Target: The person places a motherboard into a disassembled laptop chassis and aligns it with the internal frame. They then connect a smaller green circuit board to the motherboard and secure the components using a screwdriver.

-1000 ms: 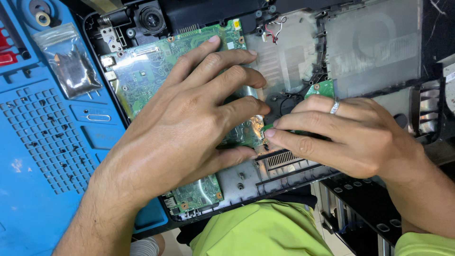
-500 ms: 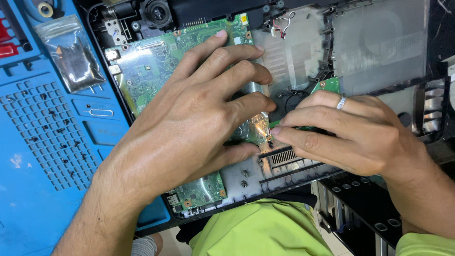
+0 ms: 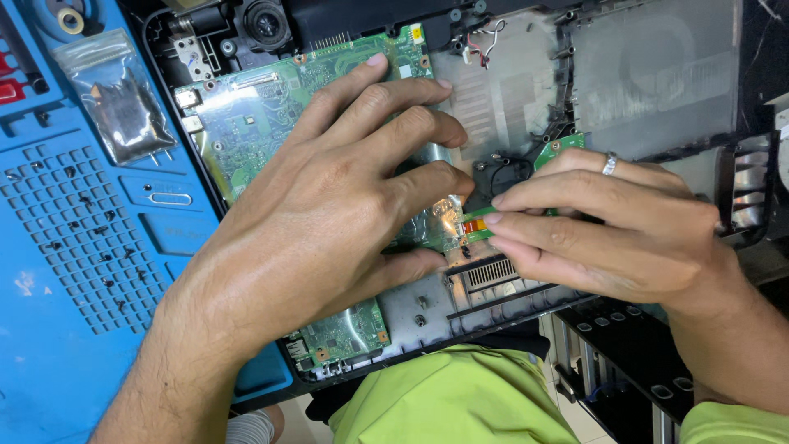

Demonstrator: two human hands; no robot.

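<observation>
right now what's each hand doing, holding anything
Left hand: open, fingers spread, pressing on the green circuit board.
Right hand: fingertips pinched on the small orange ribbon cable.

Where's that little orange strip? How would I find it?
Look at the green board in the open laptop shell. Where the left hand and right hand meet, the orange strip sits between the fingertips, the only orange thing there.

We have one view only, worn on the head, facing steeply down and close over the laptop chassis [image 3: 526, 99] and both hands. The blue mat [image 3: 74, 271] fills the left edge; our lap shows below.
</observation>
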